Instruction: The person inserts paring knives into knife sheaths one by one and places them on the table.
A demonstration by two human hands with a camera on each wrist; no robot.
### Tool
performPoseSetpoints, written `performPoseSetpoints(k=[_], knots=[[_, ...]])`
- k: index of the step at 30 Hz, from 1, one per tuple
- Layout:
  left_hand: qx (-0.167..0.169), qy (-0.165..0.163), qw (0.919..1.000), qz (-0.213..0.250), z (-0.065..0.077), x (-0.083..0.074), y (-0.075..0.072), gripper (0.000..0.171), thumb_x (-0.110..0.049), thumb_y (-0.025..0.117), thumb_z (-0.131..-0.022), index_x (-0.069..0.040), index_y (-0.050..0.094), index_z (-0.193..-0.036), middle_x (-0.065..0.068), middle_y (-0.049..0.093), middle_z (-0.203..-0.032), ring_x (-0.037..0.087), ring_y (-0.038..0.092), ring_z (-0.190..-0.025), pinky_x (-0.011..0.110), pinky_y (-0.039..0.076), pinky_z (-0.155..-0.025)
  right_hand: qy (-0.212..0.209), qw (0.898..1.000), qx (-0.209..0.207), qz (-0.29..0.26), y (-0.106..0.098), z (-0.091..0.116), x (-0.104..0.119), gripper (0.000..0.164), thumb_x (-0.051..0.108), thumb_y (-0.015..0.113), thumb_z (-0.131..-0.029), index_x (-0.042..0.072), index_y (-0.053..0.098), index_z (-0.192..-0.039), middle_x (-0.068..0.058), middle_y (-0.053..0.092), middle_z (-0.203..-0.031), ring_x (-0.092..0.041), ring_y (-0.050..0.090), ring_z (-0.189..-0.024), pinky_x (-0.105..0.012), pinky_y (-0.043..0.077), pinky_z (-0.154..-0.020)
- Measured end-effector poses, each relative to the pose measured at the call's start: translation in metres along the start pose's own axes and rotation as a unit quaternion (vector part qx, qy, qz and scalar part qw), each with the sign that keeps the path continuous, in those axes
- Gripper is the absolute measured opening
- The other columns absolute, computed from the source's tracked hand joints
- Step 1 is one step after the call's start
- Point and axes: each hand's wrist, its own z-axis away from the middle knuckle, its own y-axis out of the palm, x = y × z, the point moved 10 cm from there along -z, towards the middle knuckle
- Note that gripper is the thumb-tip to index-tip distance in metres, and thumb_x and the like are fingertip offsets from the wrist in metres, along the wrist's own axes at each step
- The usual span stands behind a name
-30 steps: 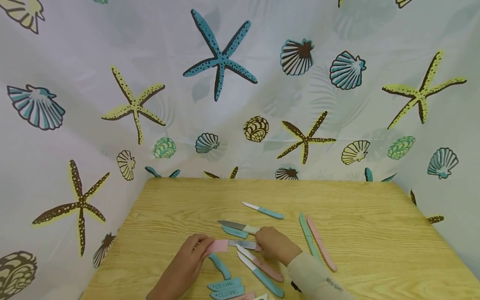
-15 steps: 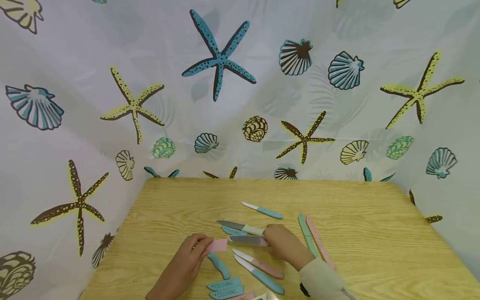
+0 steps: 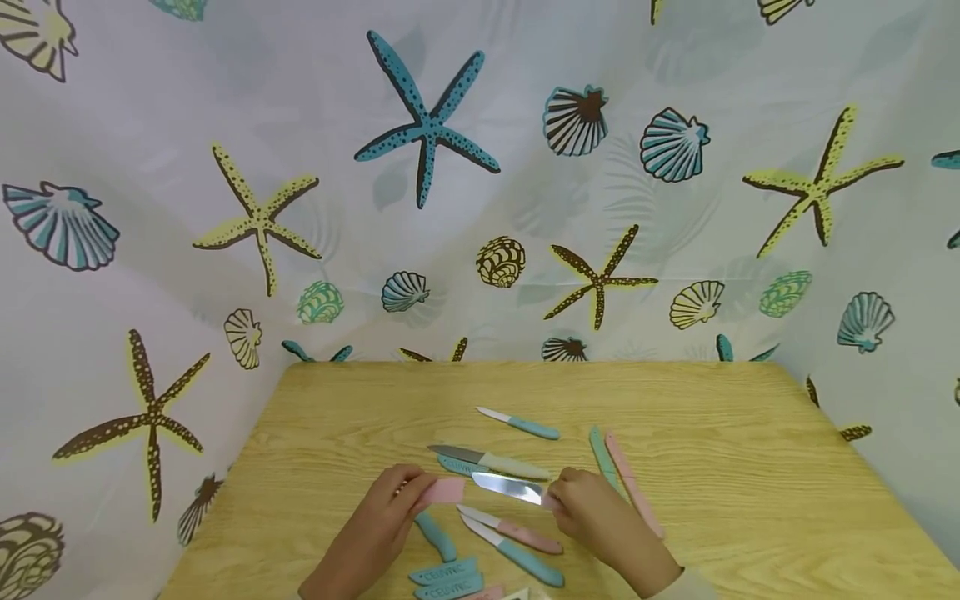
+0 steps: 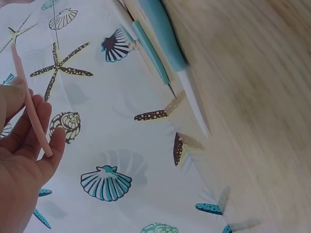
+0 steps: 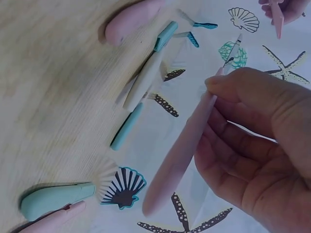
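Observation:
My left hand (image 3: 375, 521) holds a pink blade sheath (image 3: 447, 490) between thumb and fingers; in the left wrist view the sheath (image 4: 33, 109) appears edge-on. A pink-handled knife (image 3: 510, 487) is in my right hand (image 3: 607, 521), its shiny blade pointing left toward the sheath's end with a small gap between. Seen from the right wrist, thumb and fingers pinch the front of the pink handle (image 5: 180, 150). Just behind the blade lie a cream-handled knife (image 3: 517, 467) and a blue sheath (image 3: 453, 465).
Toward me lie a smaller pink-handled knife (image 3: 528, 537), a blue-handled knife (image 3: 528, 562), a curved blue handle (image 3: 437, 536) and blue sheaths (image 3: 445, 572). A small blue knife (image 3: 532, 427) lies farther back. Green (image 3: 606, 458) and pink (image 3: 633, 483) sheathed knives rest at right.
My right hand has moved right and slightly toward me with the knife, uncovering the cream handle. The blade now stands clear of the sheath's end. My left hand keeps its grip, nearly still.

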Motion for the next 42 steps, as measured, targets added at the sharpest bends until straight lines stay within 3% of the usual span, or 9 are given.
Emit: performPoseSetpoints(k=[4,11,16,21,25,29,35,39,42], knots=[[-0.002,0.005,1.0,0.003,-0.003,-0.004,0.001,0.029,-0.02,0.05,-0.1,-0.006,0.063,-0.122,0.005,0.056,-0.114,0.014,0.054,-0.102,0.021,0.05,-0.079,-0.01,1.0,-0.007,-0.012,-0.003,0.007,0.009,0.026,-0.007,0.073,-0.074,0.011,0.058,-0.062,0.009,0.038,-0.062,0.0,0.031,-0.056,-0.011,0.034,-0.049],[0.002,0.016,0.9998,0.008,-0.008,-0.009,0.004,0.035,-0.003,0.071,-0.085,-0.005,0.064,-0.119,0.006,0.058,-0.112,0.015,0.055,-0.098,0.021,0.05,-0.075,-0.035,0.999,-0.032,0.005,-0.013,0.008,0.027,0.013,-0.002,0.076,-0.073,0.008,0.068,-0.071,0.008,0.048,-0.066,0.001,0.036,-0.059,-0.012,0.039,-0.053],[0.003,0.027,0.9996,0.004,-0.008,-0.01,0.006,0.036,-0.002,0.073,-0.082,-0.003,0.065,-0.117,0.006,0.058,-0.11,0.014,0.056,-0.096,0.021,0.05,-0.075,-0.039,0.999,-0.034,0.001,-0.015,0.013,0.03,0.018,0.001,0.077,-0.074,0.012,0.064,-0.068,0.01,0.045,-0.067,0.001,0.035,-0.06,-0.012,0.039,-0.054],[-0.007,0.04,0.9992,-0.004,-0.007,-0.009,0.004,0.025,-0.013,0.061,-0.094,-0.004,0.065,-0.116,0.006,0.058,-0.109,0.014,0.055,-0.095,0.021,0.05,-0.075,-0.035,0.999,-0.033,-0.005,-0.016,0.019,0.028,0.018,0.001,0.077,-0.075,0.012,0.064,-0.07,0.011,0.046,-0.069,0.001,0.036,-0.062,-0.012,0.04,-0.055],[-0.005,0.045,0.999,-0.003,-0.007,-0.008,0.005,0.032,-0.024,0.043,-0.103,-0.004,0.065,-0.117,0.006,0.058,-0.109,0.014,0.055,-0.095,0.021,0.049,-0.076,-0.026,0.999,-0.03,-0.011,-0.015,0.023,0.024,0.019,-0.001,0.076,-0.075,0.013,0.063,-0.07,0.011,0.043,-0.068,0.001,0.034,-0.061,-0.013,0.038,-0.053],[-0.005,0.047,0.9989,-0.003,-0.006,-0.008,0.005,0.037,-0.026,0.039,-0.104,-0.004,0.065,-0.118,0.006,0.058,-0.108,0.014,0.055,-0.095,0.021,0.049,-0.076,-0.025,0.999,-0.031,-0.017,-0.015,0.027,0.023,0.022,-0.002,0.075,-0.073,0.014,0.061,-0.069,0.011,0.041,-0.068,0.001,0.033,-0.061,-0.012,0.037,-0.053],[-0.007,0.052,0.9986,-0.007,-0.007,-0.011,0.006,0.025,-0.013,0.06,-0.095,-0.004,0.065,-0.118,0.006,0.059,-0.108,0.015,0.056,-0.093,0.021,0.049,-0.075,-0.013,0.999,-0.021,-0.025,-0.014,0.03,0.02,0.019,-0.001,0.077,-0.074,0.013,0.064,-0.071,0.011,0.044,-0.069,0.001,0.035,-0.062,-0.013,0.039,-0.054],[0.004,0.042,0.9991,-0.008,-0.009,-0.011,0.007,0.039,-0.002,0.075,-0.08,-0.005,0.065,-0.118,0.005,0.058,-0.109,0.014,0.056,-0.094,0.021,0.05,-0.075,-0.017,0.999,-0.025,-0.028,-0.014,0.032,0.019,0.015,0.001,0.078,-0.076,0.012,0.066,-0.074,0.01,0.048,-0.07,0.002,0.036,-0.062,-0.012,0.04,-0.054],[0.005,0.04,0.9992,-0.009,-0.009,-0.01,0.007,0.041,-0.001,0.076,-0.079,-0.005,0.065,-0.118,0.004,0.058,-0.109,0.014,0.056,-0.094,0.021,0.05,-0.075,-0.02,0.999,-0.031,-0.033,-0.013,0.034,0.018,0.013,0.002,0.077,-0.077,0.011,0.067,-0.075,0.01,0.048,-0.07,0.002,0.036,-0.061,-0.012,0.04,-0.053]])
